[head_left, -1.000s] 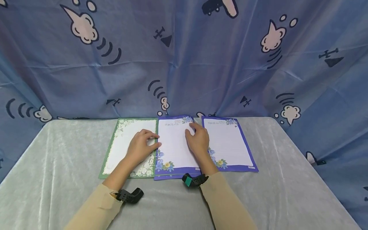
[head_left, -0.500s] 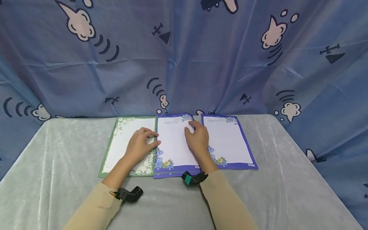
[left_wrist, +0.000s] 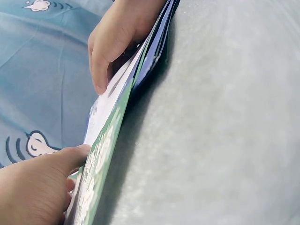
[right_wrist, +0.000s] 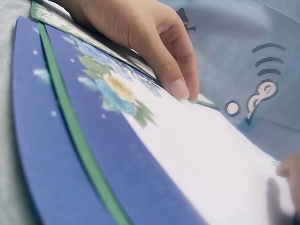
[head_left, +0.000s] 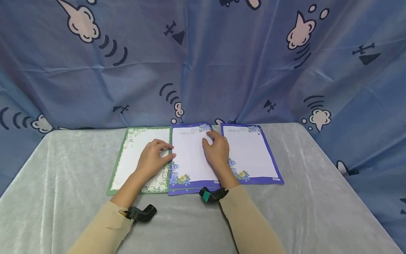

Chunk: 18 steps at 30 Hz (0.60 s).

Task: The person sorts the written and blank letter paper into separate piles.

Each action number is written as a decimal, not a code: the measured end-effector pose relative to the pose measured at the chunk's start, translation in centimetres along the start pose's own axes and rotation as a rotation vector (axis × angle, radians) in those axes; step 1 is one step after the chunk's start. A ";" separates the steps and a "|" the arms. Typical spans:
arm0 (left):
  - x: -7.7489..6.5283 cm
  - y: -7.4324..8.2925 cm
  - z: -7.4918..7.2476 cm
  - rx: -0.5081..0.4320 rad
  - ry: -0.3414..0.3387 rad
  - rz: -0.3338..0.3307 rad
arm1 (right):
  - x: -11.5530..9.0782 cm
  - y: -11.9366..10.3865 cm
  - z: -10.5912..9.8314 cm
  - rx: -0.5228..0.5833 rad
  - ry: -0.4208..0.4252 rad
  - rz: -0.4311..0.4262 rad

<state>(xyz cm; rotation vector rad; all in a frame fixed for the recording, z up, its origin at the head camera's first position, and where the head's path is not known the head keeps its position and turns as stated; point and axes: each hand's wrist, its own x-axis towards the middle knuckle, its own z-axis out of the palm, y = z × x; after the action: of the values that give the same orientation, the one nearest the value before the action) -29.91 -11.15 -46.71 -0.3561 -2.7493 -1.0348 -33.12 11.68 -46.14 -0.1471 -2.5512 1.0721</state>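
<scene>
A purple-bordered sheet of writing paper (head_left: 190,165), with blue flowers and faint handwriting, tops a small stack in the middle. In the right wrist view, a green edge (right_wrist: 76,127) and another purple edge (right_wrist: 35,122) show under it. My left hand (head_left: 152,158) lies over a green-bordered floral sheet (head_left: 136,144), its thumb and fingertips touching the purple sheet's left edge. My right hand (head_left: 217,150) rests on the stack's right edge, thumb and forefinger spread on the page. The fingers' undersides are partly hidden.
To the right lies another purple-bordered sheet (head_left: 253,155), its left edge partly behind my right hand. A pale grey cloth (head_left: 311,208) covers the table. At the table's far edge hangs a blue patterned curtain (head_left: 215,77).
The whole head view has shifted slightly, so table and papers appear a little higher. Both hands keep their places on the papers.
</scene>
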 end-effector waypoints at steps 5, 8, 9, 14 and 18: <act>0.0 0.0 0.0 -0.001 -0.003 -0.005 | 0.0 0.0 0.0 -0.009 -0.001 0.003; 0.1 0.0 0.0 -0.004 -0.003 -0.006 | 0.0 -0.1 0.0 -0.009 -0.008 0.008; 0.1 0.0 0.0 -0.004 -0.002 -0.006 | 0.0 -0.1 0.0 -0.009 -0.008 0.007; 0.1 0.1 -0.1 -0.007 -0.003 -0.003 | 0.0 -0.2 -0.1 -0.008 -0.010 0.008; 0.2 0.1 -0.2 -0.008 -0.005 -0.007 | 0.1 -0.2 -0.1 -0.010 -0.017 0.009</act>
<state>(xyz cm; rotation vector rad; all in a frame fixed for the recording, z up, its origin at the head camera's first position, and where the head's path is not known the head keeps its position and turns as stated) -30.00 -11.14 -46.47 -0.3512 -2.7535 -1.0476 -33.13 11.63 -45.88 -0.1530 -2.5730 1.0688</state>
